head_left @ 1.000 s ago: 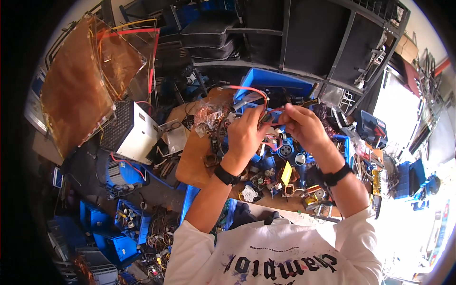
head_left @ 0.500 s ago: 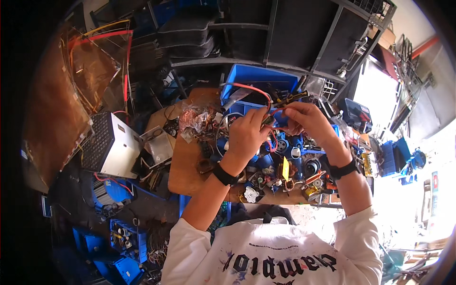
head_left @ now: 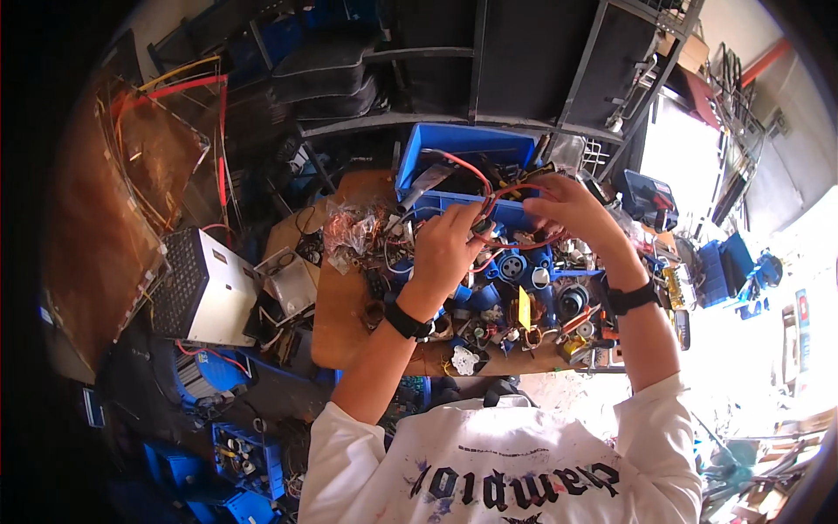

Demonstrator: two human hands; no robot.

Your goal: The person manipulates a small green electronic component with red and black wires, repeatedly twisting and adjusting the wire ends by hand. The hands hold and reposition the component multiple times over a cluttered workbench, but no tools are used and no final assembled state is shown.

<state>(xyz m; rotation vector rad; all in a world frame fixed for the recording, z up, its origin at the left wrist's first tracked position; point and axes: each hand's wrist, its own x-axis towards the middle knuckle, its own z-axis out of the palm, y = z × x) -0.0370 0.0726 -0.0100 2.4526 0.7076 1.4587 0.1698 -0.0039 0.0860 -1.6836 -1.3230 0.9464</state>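
Head view shows both hands raised over a crowded wooden worktop (head_left: pixel 336 323), close in front of a blue plastic bin (head_left: pixel 463 144) at the far side. The left hand (head_left: pixel 445 249) and the right hand (head_left: pixel 567 205) hold between them a red wire (head_left: pixel 489 196) that ends at a small dark part, which sits between the two hands, a little nearer to the left one. The wire runs from far left, out of the bin, down toward the hands, then loops right under the right hand. Its long axis lies about left to right between the hands. The left fingers are narrow, pinched on the dark part with the wire. The right fingers are curled on the wire too, but how tight I cannot tell. Both forearms come up from the near edge, wrists bent toward each other, each with a black wristband. Under the hands lie blue capacitors (head_left: pixel 511 266), coils and a bundle of copper wire (head_left: pixel 349 231) to the left. A white metal box (head_left: pixel 205 288) stands at the far left.
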